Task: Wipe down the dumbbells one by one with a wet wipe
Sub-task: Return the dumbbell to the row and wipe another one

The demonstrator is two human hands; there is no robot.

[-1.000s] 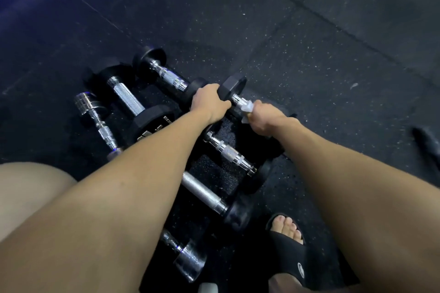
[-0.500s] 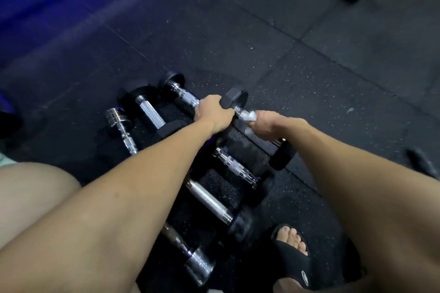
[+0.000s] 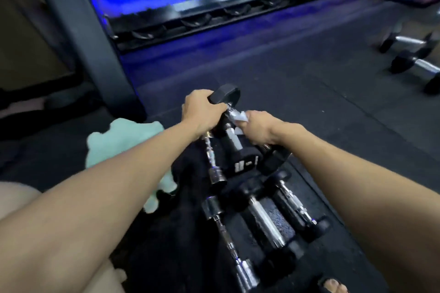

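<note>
We find the left hand [image 3: 202, 112] gripping one head of a raised dumbbell [image 3: 225, 95], the right hand [image 3: 259, 129] pinching the wet wipe [image 3: 239, 118] round its handle. Several dumbbells [image 3: 264, 219] on the floor presumably await wiping.

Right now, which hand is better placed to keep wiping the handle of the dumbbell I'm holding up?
Right. The right hand already pinches the wet wipe against the chrome handle of the held dumbbell, while the left hand grips its upper black head, steadying it.
</note>
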